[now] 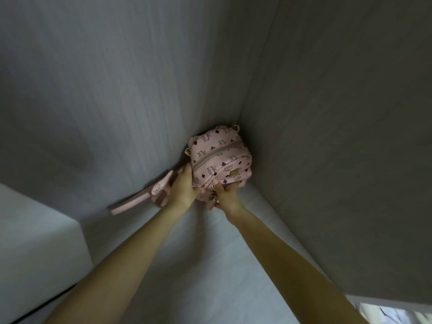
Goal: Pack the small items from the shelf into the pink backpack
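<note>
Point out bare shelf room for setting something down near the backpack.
Crowded: the corner, filled by the pink backpack, with the left hand and right hand gripping it. Bare: the shelf floor nearer than the hands, and the strip between the white block and the strap.

Pink backpack [221, 160], dark logo print, is sitting tucked into the shelf's [187, 242] back corner. Zip is running diagonally across the top, looking closed. Strap [140, 199] is trailing out left.

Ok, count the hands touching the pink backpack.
2. The left hand grips the pink backpack at its left side; the right hand grips its near lower edge.
</note>
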